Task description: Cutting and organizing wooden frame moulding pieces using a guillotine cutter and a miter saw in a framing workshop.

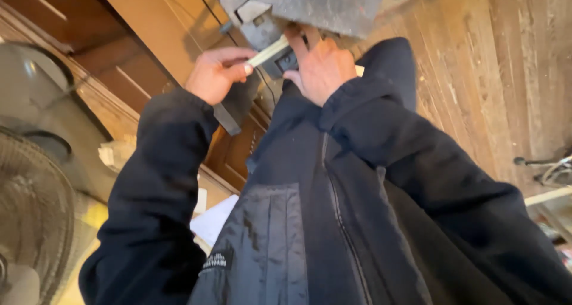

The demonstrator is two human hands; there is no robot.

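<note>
Pale flat strip [269, 51], thin and narrow, pinched between both hands, left [214, 73] and right [320, 66].

jacket [310, 221] dark navy | strip [269, 51] pale cream | floor [506, 72] brown wood

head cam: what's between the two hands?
In the head view, a pale flat strip bridges the gap: the left hand pinches one end, and the other end reaches the right hand at the dark grey metal piece.

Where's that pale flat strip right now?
In the head view, top centre: the pale strip is pinched in the left hand, its far end under the right hand, against the grey metal piece.
</note>
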